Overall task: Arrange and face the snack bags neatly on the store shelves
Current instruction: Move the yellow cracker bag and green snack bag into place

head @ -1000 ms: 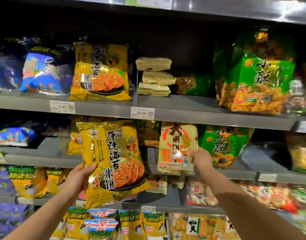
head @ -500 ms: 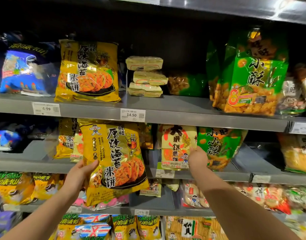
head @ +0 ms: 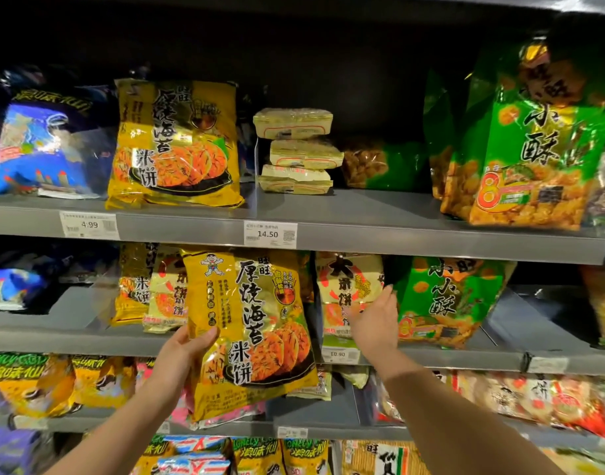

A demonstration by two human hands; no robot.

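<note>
The left hand point(head: 181, 358) grips a glossy yellow snack bag point(head: 256, 334), print outward; the right hand point(head: 374, 325) is straight-fingered.

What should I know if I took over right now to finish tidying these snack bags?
Left hand: grips the yellow bag by its left edge, in front of the middle shelf, not shelved yet.
Right hand: open, fingers stretched toward the gap between the cream bag and the green bag.
Done: a matching bag stands facing front on the upper shelf.
Left to do: shelve the held bag, probably on the middle shelf, then straighten its neighbours.
</note>
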